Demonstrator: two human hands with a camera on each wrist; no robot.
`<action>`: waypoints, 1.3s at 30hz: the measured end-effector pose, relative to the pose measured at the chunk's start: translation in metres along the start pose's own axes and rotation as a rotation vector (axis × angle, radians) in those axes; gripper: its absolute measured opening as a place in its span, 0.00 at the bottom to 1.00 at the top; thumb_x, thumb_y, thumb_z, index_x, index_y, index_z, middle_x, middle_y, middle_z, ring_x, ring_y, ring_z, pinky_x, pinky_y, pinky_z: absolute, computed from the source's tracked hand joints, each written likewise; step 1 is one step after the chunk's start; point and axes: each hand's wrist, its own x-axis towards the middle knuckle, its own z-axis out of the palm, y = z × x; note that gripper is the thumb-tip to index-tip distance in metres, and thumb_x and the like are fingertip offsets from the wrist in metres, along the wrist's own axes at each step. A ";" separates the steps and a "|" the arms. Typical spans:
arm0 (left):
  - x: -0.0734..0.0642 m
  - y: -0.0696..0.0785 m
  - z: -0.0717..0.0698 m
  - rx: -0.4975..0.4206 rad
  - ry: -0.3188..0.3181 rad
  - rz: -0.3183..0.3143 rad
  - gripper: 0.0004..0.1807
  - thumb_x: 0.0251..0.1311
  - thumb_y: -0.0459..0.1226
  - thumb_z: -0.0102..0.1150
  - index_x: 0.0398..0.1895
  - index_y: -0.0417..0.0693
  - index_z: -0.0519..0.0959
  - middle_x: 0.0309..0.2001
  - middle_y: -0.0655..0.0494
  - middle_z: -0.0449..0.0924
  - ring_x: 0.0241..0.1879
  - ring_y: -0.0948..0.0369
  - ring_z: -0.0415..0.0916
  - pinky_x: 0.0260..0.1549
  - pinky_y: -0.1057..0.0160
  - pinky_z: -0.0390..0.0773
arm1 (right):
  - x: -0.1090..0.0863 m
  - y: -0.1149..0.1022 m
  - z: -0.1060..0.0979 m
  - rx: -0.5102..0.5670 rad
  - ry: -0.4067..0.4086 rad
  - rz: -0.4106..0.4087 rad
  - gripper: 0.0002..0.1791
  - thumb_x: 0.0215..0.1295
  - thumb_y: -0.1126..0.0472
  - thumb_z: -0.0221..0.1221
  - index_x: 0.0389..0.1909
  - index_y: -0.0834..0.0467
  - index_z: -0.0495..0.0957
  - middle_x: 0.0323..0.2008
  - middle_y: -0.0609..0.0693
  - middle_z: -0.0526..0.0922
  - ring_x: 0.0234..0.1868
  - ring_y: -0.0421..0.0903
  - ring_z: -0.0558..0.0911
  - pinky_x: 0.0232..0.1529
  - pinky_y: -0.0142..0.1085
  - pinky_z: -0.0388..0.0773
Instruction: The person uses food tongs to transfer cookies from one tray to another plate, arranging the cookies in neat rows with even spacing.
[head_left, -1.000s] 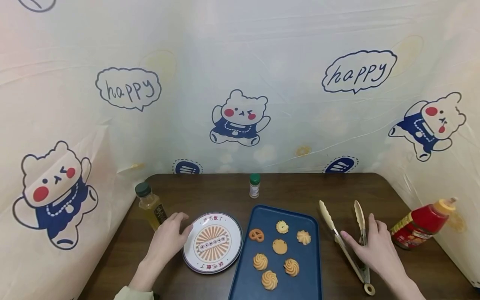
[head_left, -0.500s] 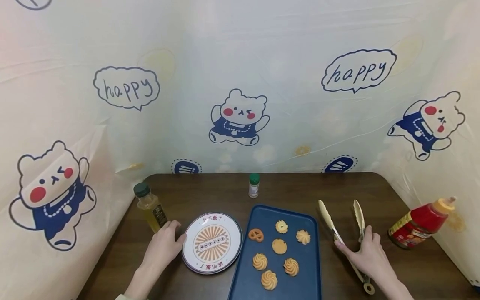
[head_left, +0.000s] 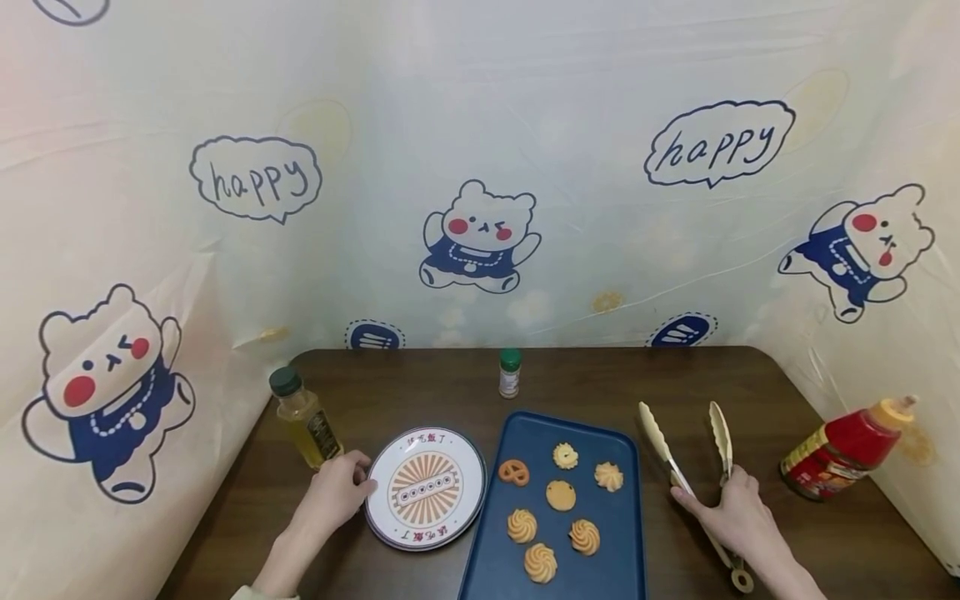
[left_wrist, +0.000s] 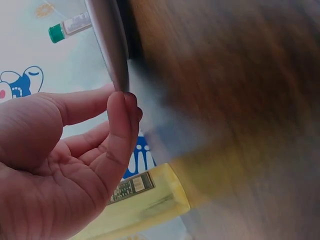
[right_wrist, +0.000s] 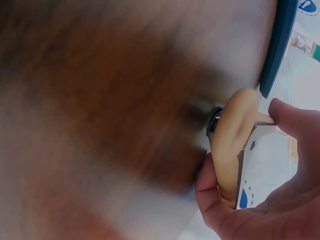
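On the left of the table, my left hand (head_left: 333, 497) pinches the edge of a round white plate (head_left: 426, 490) with red lettering and an orange sunburst. The left wrist view has the thumb on one face of the plate (left_wrist: 111, 45) and the fingertips at its rim; a second, darker edge runs close behind it. My right hand (head_left: 738, 515) holds metal tongs (head_left: 660, 437) with cream tips by their handles, the tips spread apart and pointing away from me. Thumb and fingers lie on opposite sides of the tongs (right_wrist: 232, 132) in the right wrist view.
A blue tray (head_left: 626, 554) with several cookies (head_left: 560, 496) and a pretzel (head_left: 513, 472) lies between the hands. An oil bottle (head_left: 307, 421) stands beside the left hand, a green-capped shaker (head_left: 509, 375) at the back, a red sauce bottle (head_left: 843, 450) at the right.
My left hand has come down from beside the oil bottle to the plate's left edge. My right hand has lowered and closed in around the tongs' handles. Plate and tray stay put.
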 end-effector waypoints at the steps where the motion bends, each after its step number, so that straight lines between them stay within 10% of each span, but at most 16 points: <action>1: 0.000 0.001 0.000 -0.001 -0.003 -0.002 0.16 0.55 0.29 0.68 0.45 0.29 0.79 0.28 0.53 0.75 0.28 0.57 0.72 0.29 0.55 0.75 | 0.000 0.000 0.000 0.007 0.000 0.002 0.62 0.58 0.32 0.63 0.59 0.86 0.48 0.44 0.80 0.64 0.38 0.69 0.77 0.39 0.61 0.75; 31: 0.000 0.002 0.002 -0.025 -0.037 -0.038 0.15 0.57 0.28 0.67 0.47 0.29 0.78 0.28 0.52 0.73 0.27 0.58 0.71 0.25 0.59 0.73 | -0.013 -0.004 -0.030 0.005 0.231 -0.109 0.51 0.51 0.32 0.69 0.61 0.70 0.68 0.44 0.72 0.80 0.40 0.67 0.80 0.38 0.61 0.75; 39: 0.000 0.004 0.001 -0.042 -0.046 -0.048 0.16 0.58 0.28 0.66 0.48 0.28 0.78 0.28 0.52 0.73 0.26 0.59 0.71 0.25 0.60 0.73 | -0.016 -0.017 -0.052 -0.049 0.231 -0.128 0.49 0.50 0.30 0.68 0.54 0.70 0.74 0.29 0.57 0.81 0.28 0.53 0.77 0.26 0.44 0.72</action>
